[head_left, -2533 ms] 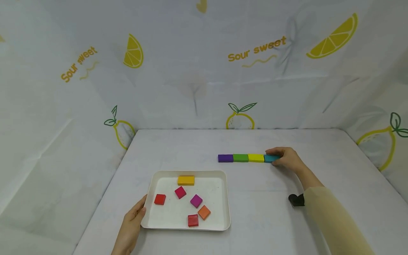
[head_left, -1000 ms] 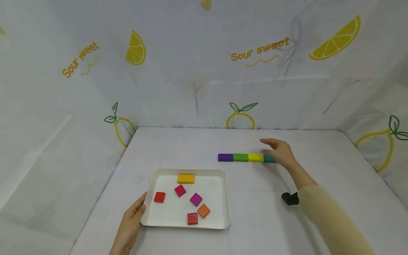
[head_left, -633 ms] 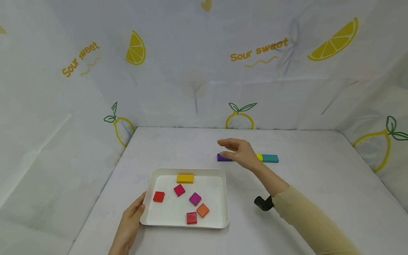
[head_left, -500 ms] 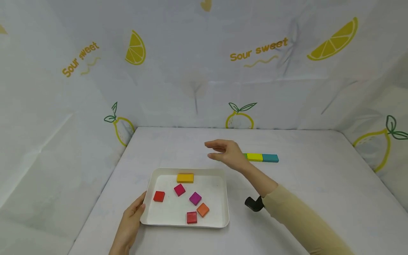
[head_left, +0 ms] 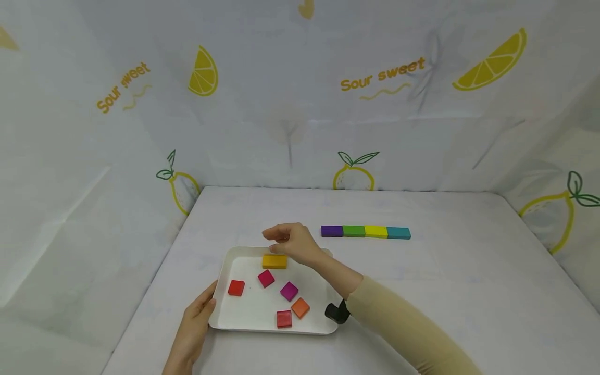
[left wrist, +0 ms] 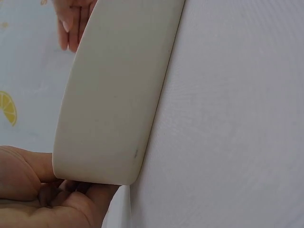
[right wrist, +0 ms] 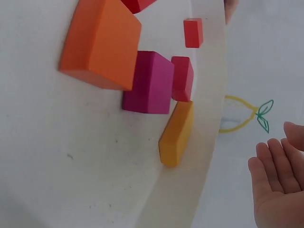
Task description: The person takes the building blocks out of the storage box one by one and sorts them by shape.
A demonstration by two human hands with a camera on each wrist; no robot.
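Observation:
My left hand (head_left: 191, 325) grips the left side of a white tray (head_left: 244, 315), its fingers wrapped at the tray's corner in the left wrist view. Inside lie a long orange-yellow block (head_left: 274, 262) and several smaller blocks, among them a purple-magenta one (head_left: 289, 291), an orange one (head_left: 300, 308) and a red one (head_left: 236, 288). Over the tray's far rim hovers my right hand (head_left: 297, 244), just above the orange-yellow block. Its palm is bare and its fingers are extended in the right wrist view (right wrist: 280, 185).
Beyond the tray to the right, a straight row joins end to end: a purple block (head_left: 332, 231), a green block (head_left: 353, 231), a yellow block (head_left: 376, 232) and a teal block (head_left: 399, 233). A white cloth covers the table (head_left: 450, 291); a lemon-printed curtain rises behind it.
My right hand has let go of the teal block at the row's right end and moved left and nearer, over the tray. My left hand has stayed on the tray.

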